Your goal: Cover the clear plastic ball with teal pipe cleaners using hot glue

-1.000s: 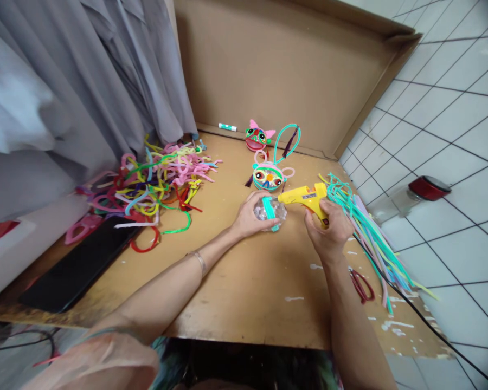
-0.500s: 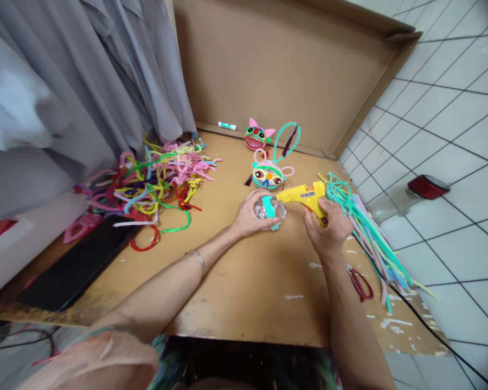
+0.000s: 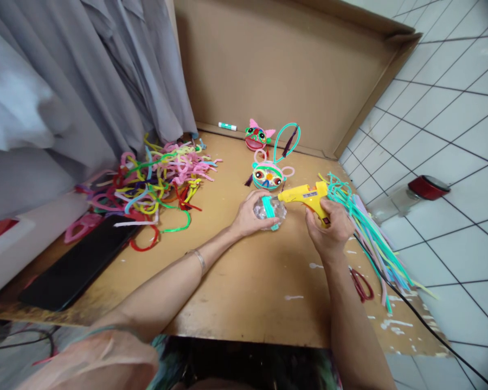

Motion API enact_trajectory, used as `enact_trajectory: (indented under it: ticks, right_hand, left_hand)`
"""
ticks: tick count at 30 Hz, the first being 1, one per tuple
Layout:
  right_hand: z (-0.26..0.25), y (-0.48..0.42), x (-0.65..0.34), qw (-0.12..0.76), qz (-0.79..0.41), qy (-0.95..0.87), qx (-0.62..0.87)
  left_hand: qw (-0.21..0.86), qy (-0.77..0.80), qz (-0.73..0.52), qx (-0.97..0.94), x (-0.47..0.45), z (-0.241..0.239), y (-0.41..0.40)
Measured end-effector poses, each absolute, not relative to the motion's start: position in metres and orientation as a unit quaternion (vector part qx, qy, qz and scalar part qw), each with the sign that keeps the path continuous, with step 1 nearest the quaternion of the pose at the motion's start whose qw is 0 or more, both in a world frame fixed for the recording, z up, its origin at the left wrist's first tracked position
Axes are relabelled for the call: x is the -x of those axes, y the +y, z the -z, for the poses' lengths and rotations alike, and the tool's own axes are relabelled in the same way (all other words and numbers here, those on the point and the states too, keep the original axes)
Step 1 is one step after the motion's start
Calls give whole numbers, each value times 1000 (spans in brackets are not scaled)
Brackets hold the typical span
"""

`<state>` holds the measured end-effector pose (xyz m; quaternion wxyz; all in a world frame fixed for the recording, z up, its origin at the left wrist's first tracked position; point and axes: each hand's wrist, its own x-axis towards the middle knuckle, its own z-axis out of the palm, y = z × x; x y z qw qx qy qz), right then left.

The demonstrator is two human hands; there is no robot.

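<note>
Left hand (image 3: pixel 250 216): curled around a clear ball (image 3: pixel 277 211), mid-table.
Right hand (image 3: pixel 330 230): fist closed on a yellow glue gun (image 3: pixel 309 196), its nozzle at the ball.
Open room: bare wooden table (image 3: pixel 248 292) toward the near edge; a pipe cleaner bundle (image 3: pixel 366 233) lines the right edge.
Change: the hands have barely shifted in the last half second.

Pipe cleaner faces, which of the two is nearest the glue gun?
The teal-rimmed face with the orange nose, just beyond the nozzle of the yellow glue gun. The pink-eared face lies farther back, near the cardboard wall.
</note>
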<state>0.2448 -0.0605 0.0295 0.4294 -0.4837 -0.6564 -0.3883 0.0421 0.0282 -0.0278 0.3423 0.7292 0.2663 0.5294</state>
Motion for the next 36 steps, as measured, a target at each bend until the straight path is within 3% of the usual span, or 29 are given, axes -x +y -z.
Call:
enact_trajectory:
  ticks: [36]
  right_hand:
    - [-29,-60,-247,437,402,-654,470]
  left_hand:
    - [331,256,-524,-742,-42,30,29]
